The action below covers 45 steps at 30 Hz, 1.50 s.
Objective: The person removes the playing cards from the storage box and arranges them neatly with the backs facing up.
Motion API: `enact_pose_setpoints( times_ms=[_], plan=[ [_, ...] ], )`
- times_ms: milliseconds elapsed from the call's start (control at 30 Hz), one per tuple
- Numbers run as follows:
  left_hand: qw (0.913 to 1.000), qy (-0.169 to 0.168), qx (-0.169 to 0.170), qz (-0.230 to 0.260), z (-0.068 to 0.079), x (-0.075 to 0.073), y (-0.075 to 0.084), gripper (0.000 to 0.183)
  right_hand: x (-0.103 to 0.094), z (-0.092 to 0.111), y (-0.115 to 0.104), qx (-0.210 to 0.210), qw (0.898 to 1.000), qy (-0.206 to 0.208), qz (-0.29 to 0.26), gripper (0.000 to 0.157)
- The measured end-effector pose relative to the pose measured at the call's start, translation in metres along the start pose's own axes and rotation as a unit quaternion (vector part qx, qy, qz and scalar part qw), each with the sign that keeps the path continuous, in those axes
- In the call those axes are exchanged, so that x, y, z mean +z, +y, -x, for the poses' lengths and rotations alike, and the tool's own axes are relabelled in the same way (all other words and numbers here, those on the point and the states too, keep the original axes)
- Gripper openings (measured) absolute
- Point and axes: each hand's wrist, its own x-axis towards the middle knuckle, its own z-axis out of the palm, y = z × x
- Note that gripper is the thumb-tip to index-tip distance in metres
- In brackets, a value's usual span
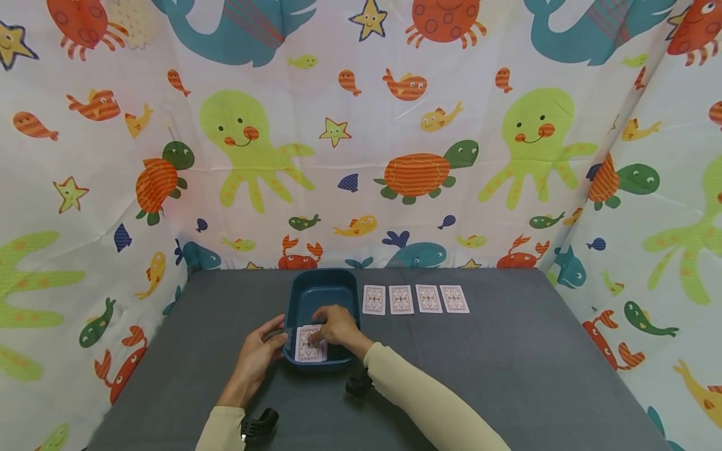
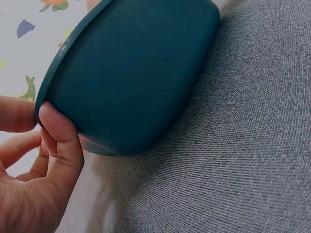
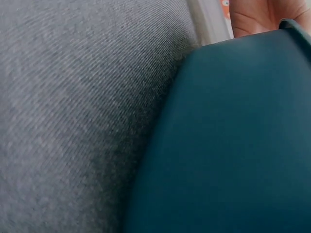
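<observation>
Tub [image 1: 324, 299] pinched at its rim by left hand [image 1: 256, 357], card stack [image 1: 309, 352] under right hand [image 1: 340, 327], whose grip cannot be told, four cards [image 1: 401, 300] beyond to its right

Looks like a small, screened-off booth set up for filming; cannot be pinned down as home, lab or office. Is walled with white cloth [image 1: 361, 150] beyond the fingers [image 1: 273, 324] and to left and right of them, printed nursery-style with crabs [image 1: 448, 15], turtles [image 1: 417, 174] and octopuses [image 1: 239, 122]. Shows creases and turned corners, well apart from the fingers, so reads as hung fabric. Has a grey table [image 1: 507, 369] under the fingers, woven-looking in both wrist views and running up to the cloth. Includes black cameras [image 1: 259, 423], strapped on behind the fingers.
</observation>
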Motion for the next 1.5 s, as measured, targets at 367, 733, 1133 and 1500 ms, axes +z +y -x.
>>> enact_pose_setpoints(
  times_ms=[367, 733, 1133, 1500],
  plan=[
    [1.0, 0.0, 0.001, 0.002, 0.0004, 0.0, -0.0013, 0.048, 0.004, 0.003, 0.0002, -0.03, 0.996, -0.003, 0.087, 0.051],
    [1.0, 0.0, 0.008, 0.005, 0.001, -0.0003, 0.0018, 0.049, 0.0059, 0.0014, 0.0009, -0.035, 0.997, 0.01, 0.065, 0.048],
    [0.9999, 0.001, 0.007, 0.011, -0.0012, -0.0008, -0.0009, 0.05, 0.0045, -0.0003, 0.0024, -0.056, 0.997, 0.044, -0.043, 0.026],
    [0.9999, 0.002, 0.01, 0.008, -0.001, -0.0008, -0.0007, 0.049, 0.0007, -0.0004, 0.0006, -0.075, 0.992, 0.087, -0.06, 0.012]
  ],
)
